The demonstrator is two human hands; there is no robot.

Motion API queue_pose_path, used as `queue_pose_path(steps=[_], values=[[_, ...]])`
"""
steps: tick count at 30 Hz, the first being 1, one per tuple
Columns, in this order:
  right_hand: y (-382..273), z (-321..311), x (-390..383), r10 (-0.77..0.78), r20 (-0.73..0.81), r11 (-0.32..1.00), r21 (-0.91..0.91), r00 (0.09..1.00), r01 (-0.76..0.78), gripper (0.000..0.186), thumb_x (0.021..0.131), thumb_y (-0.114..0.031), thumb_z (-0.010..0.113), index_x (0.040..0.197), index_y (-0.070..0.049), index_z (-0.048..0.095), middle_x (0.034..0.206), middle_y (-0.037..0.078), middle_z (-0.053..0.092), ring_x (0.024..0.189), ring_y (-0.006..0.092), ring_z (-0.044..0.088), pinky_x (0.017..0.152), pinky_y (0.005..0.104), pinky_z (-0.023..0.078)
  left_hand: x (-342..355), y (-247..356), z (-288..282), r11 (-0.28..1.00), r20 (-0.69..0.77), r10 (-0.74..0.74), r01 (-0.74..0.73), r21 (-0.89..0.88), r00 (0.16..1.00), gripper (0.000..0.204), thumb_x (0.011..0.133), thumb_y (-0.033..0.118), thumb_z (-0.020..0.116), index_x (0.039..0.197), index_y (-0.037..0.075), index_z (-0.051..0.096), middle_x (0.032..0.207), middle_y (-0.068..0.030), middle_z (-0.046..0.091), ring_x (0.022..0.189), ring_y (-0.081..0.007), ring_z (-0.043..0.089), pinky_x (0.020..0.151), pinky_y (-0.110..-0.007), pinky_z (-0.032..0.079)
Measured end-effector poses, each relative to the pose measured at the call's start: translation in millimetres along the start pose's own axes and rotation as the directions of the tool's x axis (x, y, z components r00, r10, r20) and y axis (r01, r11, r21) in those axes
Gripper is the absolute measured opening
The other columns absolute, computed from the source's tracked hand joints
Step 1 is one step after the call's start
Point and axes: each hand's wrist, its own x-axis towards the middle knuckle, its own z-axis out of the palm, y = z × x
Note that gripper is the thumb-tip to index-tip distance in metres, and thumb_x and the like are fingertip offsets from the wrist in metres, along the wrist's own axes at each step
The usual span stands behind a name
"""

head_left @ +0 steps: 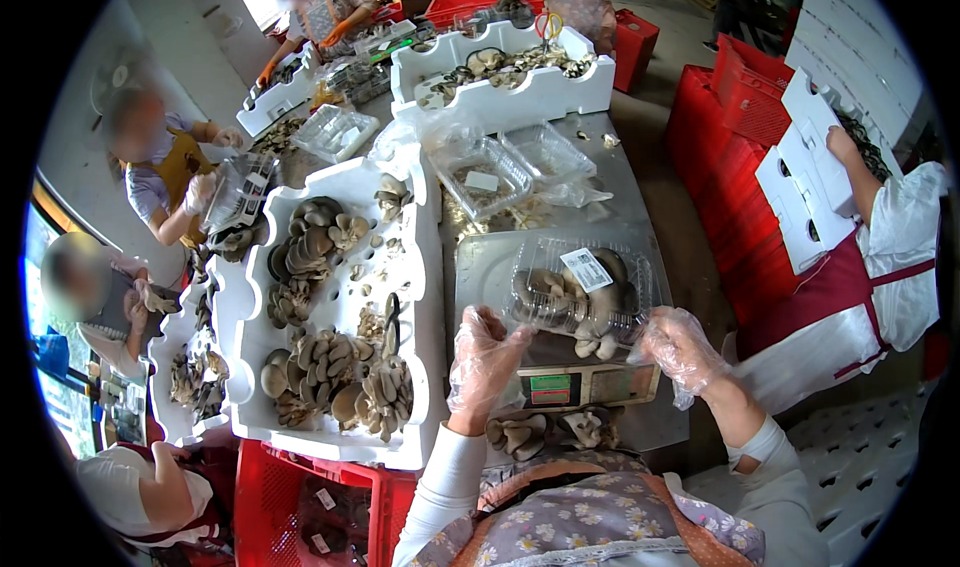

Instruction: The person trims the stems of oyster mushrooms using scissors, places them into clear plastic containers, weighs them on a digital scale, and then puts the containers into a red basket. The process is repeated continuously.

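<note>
A clear plastic clamshell box (636,279) filled with grey oyster mushrooms (600,317) lies on a weighing scale (480,267). A white label (586,269) is on its lid, and pale mushroom stems stick out at the near edge. My left hand (484,355), in a thin clear glove, is closed with thumb and fingers at the box's near left corner. At the near right corner, my right hand (684,351), gloved alike, pinches the rim. The scale's display (550,389) faces me below the box. More oyster mushrooms (520,433) lie between the scale and my apron.
Left of the scale stands a white foam crate (432,367) of oyster mushrooms. Beyond are empty clear boxes (490,172) and another foam crate (500,102). Red crates (700,167) are stacked at right, beside a person holding white foam (815,202). Other people work at left and far.
</note>
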Motion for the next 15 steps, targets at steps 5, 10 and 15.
queue_pose_path(steps=[5,10,15], values=[[10,-2,2,-0.15,-0.027,0.977,-0.156,0.988,0.144,0.023,0.089,-0.011,0.058,0.07,0.001,0.055,0.072,0.012,0.06,0.063,0.0262,0.062,0.06,0.0404,0.051,-1,12,-18,0.895,0.285,-0.251,0.334,-0.296,0.925,0.02,0.092,0.019,0.074,0.088,0.001,0.066,0.079,-0.0053,0.066,0.067,-0.0113,0.06,0.061,-0.026,0.051],[11,-7,3,-0.197,-0.003,0.948,-0.255,0.98,0.19,0.019,0.087,-0.01,0.061,0.073,0.001,0.056,0.078,0.017,0.061,0.068,0.0339,0.062,0.062,0.0437,0.05,-8,19,-25,0.658,0.33,-0.243,0.405,-0.635,0.912,0.055,0.098,0.054,0.061,0.104,0.001,0.068,0.105,-0.0095,0.068,0.095,-0.0174,0.06,0.082,-0.035,0.053],[10,-3,5,-0.276,-0.05,0.899,-0.367,0.96,0.239,0.016,0.085,-0.011,0.063,0.076,0.001,0.057,0.086,0.019,0.062,0.08,0.0395,0.063,0.071,0.0461,0.05,9,19,-32,0.789,0.412,-0.322,0.482,-0.381,0.853,0.07,0.097,0.065,0.055,0.115,-0.002,0.067,0.108,-0.0105,0.067,0.094,-0.0199,0.06,0.084,-0.035,0.053]])
